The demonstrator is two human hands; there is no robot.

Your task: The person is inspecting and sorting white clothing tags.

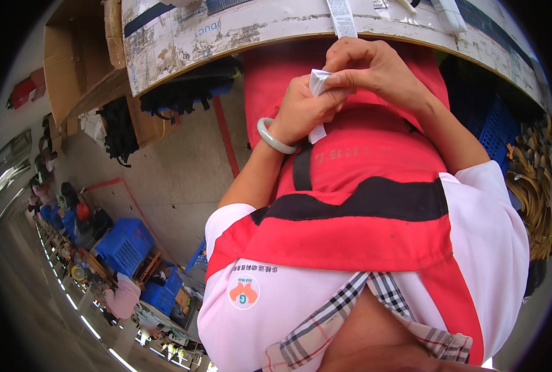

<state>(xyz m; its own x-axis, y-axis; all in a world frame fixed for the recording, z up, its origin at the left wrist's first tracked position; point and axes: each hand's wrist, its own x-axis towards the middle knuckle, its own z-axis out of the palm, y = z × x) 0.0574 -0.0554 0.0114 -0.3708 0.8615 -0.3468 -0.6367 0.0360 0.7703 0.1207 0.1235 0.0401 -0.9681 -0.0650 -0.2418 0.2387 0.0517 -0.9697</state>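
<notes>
In front of the red apron, my left hand (307, 108) is closed around a thin stack of white labels (318, 80). The upper end of the stack stands out above the fingers, and a white end shows below them. My right hand (375, 68) is curled, its thumb and forefinger pinching at the stack's upper edge; its other fingertips are hidden. Just beyond the right knuckles, a printed white label strip (342, 18) runs over the table edge; whether it touches the hand I cannot tell. A pale bangle (275, 137) circles my left wrist.
The worn white table (183, 43) curves across the top, with a clear plastic bag (449, 15) on it. An open cardboard box (81, 68) stands to the left. Blue crates (126, 245) and a person in pink (124, 297) are farther left. Brown strips (533, 186) hang at right.
</notes>
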